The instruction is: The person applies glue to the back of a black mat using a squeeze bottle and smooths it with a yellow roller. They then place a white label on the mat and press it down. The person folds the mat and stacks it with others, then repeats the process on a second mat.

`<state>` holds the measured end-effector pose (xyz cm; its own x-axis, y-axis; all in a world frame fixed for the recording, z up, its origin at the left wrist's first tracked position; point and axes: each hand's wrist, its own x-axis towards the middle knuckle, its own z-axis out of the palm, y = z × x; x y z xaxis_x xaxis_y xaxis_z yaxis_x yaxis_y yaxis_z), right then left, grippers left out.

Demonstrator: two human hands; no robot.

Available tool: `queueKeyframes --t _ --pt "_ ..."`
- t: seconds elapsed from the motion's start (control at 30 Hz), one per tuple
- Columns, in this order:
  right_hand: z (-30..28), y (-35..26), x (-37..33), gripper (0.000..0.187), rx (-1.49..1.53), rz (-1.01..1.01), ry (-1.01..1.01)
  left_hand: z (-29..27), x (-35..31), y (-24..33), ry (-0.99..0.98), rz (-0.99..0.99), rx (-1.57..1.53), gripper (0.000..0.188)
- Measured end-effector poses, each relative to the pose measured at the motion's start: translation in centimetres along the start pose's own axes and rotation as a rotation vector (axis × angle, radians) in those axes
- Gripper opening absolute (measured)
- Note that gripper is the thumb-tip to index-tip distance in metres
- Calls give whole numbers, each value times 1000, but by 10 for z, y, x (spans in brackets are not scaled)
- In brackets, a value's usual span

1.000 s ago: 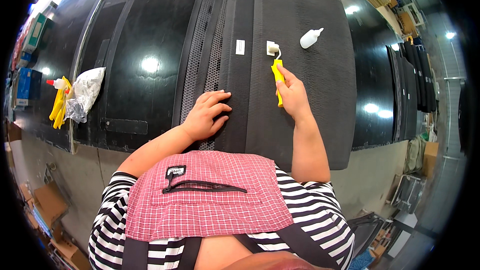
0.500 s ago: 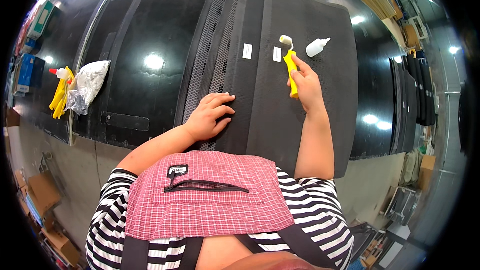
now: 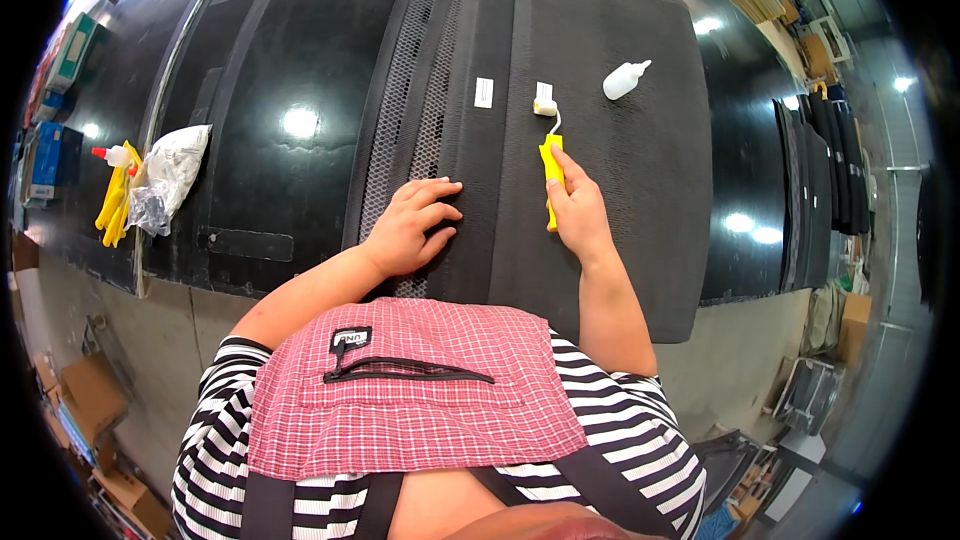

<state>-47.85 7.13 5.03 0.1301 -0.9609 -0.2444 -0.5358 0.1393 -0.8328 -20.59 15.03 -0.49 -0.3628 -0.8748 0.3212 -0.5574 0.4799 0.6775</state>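
My right hand [image 3: 580, 205] is closed round the yellow handle of a small paint roller [image 3: 553, 165]. Its pale roller head lies over the lower part of a white label [image 3: 544, 90] on a black textured mat [image 3: 630, 200]. A second white label [image 3: 483, 93] sits left of it, on a smooth black strip. My left hand [image 3: 408, 228] rests flat, fingers stretched, across that strip and the mesh panel [image 3: 380, 170] beside it. Beyond my right hand, a white squeeze bottle [image 3: 622, 82] lies on its side on the mat.
On the black table's left part lie yellow gloves [image 3: 114, 205], a red-tipped white bottle [image 3: 118, 155] and a crumpled plastic bag [image 3: 180, 170]. A blue box [image 3: 46, 162] stands at the far left. Several black mats [image 3: 808, 190] are stacked at the right edge.
My right hand has moved left and nearer to me with the roller. The roller head has come from beyond the right label onto it. My left hand stays in place.
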Motion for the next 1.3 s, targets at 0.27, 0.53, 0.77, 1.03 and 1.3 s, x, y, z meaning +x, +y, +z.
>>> queueKeyframes --t 0.27,0.53,0.77,1.03,1.3 --pt "-3 -13 -10 51 21 81 -18 0 0 2 2 0 -11 23" --pt "-4 -5 -11 52 -54 46 8 1 0 1 15 9 -21 22" --pt "-18 -31 -10 53 89 30 2 -1 -1 0 22 6 -25 22" --pt "-5 -3 32 53 -30 14 53 0 0 0 22 13 -35 21" --pt "-6 -25 45 52 -36 85 36 1 0 -1 27 10 -30 19"
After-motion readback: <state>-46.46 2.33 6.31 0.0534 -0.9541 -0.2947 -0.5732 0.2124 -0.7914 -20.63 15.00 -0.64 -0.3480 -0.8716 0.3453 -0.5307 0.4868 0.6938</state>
